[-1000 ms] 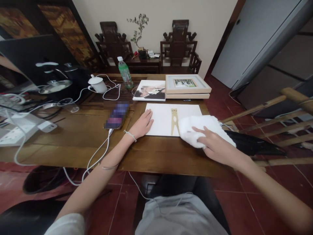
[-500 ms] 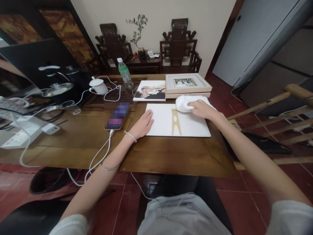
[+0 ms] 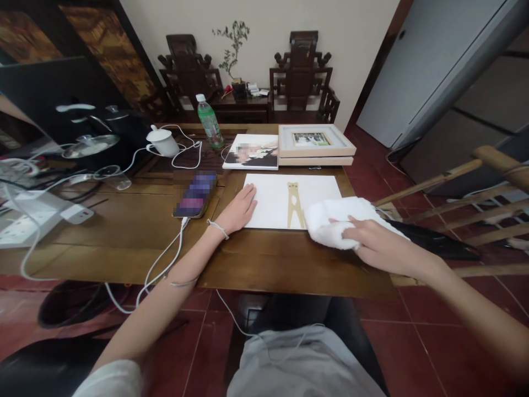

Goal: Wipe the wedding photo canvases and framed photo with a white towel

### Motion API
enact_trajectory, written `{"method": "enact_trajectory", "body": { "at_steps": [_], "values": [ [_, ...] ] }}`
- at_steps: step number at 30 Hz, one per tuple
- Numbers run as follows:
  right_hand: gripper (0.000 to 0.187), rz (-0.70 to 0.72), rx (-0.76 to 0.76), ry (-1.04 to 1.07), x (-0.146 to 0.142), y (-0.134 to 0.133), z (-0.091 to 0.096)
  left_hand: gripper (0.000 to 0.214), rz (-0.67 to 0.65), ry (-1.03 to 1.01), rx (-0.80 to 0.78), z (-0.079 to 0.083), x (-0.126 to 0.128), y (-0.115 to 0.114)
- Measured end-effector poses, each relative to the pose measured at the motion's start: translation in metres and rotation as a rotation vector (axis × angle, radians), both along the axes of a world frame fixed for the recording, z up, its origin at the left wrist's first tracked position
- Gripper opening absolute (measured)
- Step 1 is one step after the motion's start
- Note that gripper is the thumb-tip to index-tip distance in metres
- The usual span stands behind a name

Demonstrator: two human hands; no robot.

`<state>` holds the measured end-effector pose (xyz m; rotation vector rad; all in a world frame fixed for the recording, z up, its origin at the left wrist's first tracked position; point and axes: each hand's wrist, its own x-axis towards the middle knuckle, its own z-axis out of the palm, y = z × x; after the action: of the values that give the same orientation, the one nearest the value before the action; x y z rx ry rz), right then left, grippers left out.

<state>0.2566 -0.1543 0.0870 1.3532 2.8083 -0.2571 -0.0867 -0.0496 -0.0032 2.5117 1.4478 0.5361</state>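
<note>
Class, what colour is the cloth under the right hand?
The cloth is white; the head view shows it best.

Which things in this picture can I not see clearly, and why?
Head view: phone screen, blurred.
Head view: white board, near right corner covered by the white cloth.
Head view: whether the right hand grips or only presses the white cloth; its palm hides that.
Head view: framed photo, too small.

white short sleeve (image 3: 111, 381) — thin cord bracelet (image 3: 219, 228)
</note>
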Motion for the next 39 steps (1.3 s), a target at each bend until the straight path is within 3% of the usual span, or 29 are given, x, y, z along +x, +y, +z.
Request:
{"method": "enact_trajectory", "body": {
  "at_steps": [4,12,16,20,25,28,31,35,39],
  "values": [
    [0.026,-0.012,-0.001,0.010,0.001,0.014,-0.002,0.058,-0.007,0.004,0.009,-0.001,-0.001,0.001],
    [0.019,-0.065,0.023,0.076,-0.013,0.126,-0.001,0.057,-0.011,0.001,-0.004,-0.002,-0.004,0.002],
    [0.018,-0.123,0.079,0.120,-0.012,0.153,-0.004,0.058,-0.009,-0.009,-0.004,-0.003,-0.005,0.003],
    [0.024,-0.122,0.107,0.079,-0.010,0.135,-0.011,0.056,-0.012,-0.028,0.003,-0.004,-0.005,0.003],
    [0.031,-0.095,0.159,-0.017,-0.010,0.064,-0.015,0.055,-0.015,-0.022,0.011,-0.003,-0.004,0.002],
    [0.030,0.003,0.129,0.022,-0.003,0.019,-0.012,0.054,-0.011,-0.011,0.006,-0.001,-0.002,0.001],
    [0.031,0.038,0.072,0.061,0.006,-0.009,-0.009,0.056,-0.008,0.000,0.002,0.000,-0.001,0.001],
    [0.032,-0.023,0.030,0.058,0.008,0.000,-0.006,0.055,-0.005,-0.016,0.014,-0.001,0.000,0.000],
    [0.033,-0.034,0.045,0.007,-0.006,0.054,-0.003,0.055,0.000,-0.014,0.009,-0.001,0.000,0.000]
  ]
}}
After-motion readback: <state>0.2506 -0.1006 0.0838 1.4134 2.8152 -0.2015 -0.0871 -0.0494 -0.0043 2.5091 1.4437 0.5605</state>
